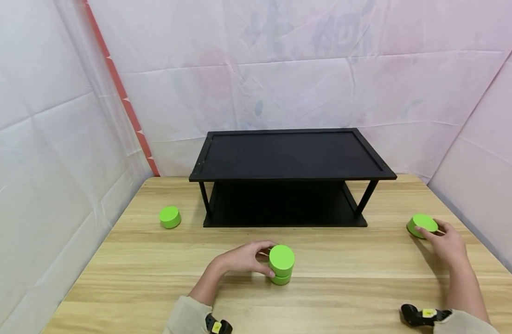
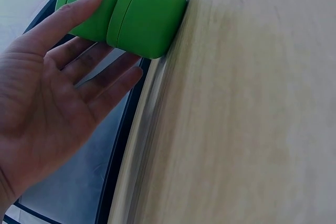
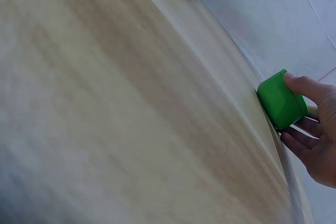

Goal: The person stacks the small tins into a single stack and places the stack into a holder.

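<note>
Two round green lidded tins stand stacked on the table in front of the black shelf. My left hand (image 1: 245,257) grips the upper tin (image 1: 282,260) from its left side, thumb in front and fingers behind. Beneath it, the lower tin (image 1: 281,280) rests on the wood. In the left wrist view, the lid seams of the upper tin (image 2: 100,3) and lower tin (image 2: 149,19) show. At the far right, my right hand (image 1: 448,243) pinches another green tin (image 1: 423,223) between thumb and fingers. The right wrist view shows that tin (image 3: 281,100) at or very near the tabletop.
A two-level black shelf (image 1: 281,155) stands at the table's back middle. Another green tin (image 1: 170,217) sits left of it. The wooden table (image 1: 126,278) has pale cloth walls (image 1: 281,93) behind it and on both sides.
</note>
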A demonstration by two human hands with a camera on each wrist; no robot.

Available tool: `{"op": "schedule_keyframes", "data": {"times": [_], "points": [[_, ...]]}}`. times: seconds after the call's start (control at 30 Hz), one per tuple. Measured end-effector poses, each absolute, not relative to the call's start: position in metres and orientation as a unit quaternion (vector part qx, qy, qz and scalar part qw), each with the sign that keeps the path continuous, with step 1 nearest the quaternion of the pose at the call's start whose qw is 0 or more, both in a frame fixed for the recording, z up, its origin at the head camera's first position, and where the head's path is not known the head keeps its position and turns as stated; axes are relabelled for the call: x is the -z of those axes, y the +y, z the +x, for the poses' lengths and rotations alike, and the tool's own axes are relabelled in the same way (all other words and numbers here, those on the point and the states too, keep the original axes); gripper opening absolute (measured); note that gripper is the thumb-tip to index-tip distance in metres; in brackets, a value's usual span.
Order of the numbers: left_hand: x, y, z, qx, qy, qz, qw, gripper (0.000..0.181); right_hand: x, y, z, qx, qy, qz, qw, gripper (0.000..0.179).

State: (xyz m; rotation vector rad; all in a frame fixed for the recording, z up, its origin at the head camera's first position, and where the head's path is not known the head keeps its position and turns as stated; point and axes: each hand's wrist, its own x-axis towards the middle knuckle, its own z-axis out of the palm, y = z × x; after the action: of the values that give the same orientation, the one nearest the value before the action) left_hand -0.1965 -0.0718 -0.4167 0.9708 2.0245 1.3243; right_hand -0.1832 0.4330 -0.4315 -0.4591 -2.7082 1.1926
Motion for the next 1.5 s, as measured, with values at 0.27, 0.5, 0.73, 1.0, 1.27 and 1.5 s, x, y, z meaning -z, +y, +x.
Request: {"op": "schedule_keyframes", "data": {"times": [0.27,0.5,0.73,1.0,1.27,1.5], "points": [[0.417,-0.07,-0.198,-0.488,0.748,0.365,0.263,0.058,0.431,0.433,-0.183,-0.401,-0.9,-0.156,0.069,0.08],[0.419,-0.071,-0.198,-0.491,0.744,0.363,0.269,0.059,0.429,0.435,-0.183,-0.411,-0.895,-0.163,0.061,0.082],[0.421,-0.072,-0.2,-0.506,0.733,0.358,0.28,0.059,0.424,0.436,-0.183,-0.404,-0.898,-0.163,0.057,0.083],[0.421,-0.073,-0.2,-0.518,0.723,0.353,0.29,0.058,0.419,0.433,-0.179,-0.403,-0.903,-0.141,0.056,0.082],[0.422,-0.073,-0.199,-0.541,0.708,0.345,0.296,0.056,0.414,0.433,-0.176,-0.391,-0.911,-0.113,0.067,0.08],[0.423,-0.074,-0.198,-0.548,0.704,0.34,0.297,0.056,0.407,0.434,-0.173,-0.403,-0.904,-0.108,0.087,0.073]]}}
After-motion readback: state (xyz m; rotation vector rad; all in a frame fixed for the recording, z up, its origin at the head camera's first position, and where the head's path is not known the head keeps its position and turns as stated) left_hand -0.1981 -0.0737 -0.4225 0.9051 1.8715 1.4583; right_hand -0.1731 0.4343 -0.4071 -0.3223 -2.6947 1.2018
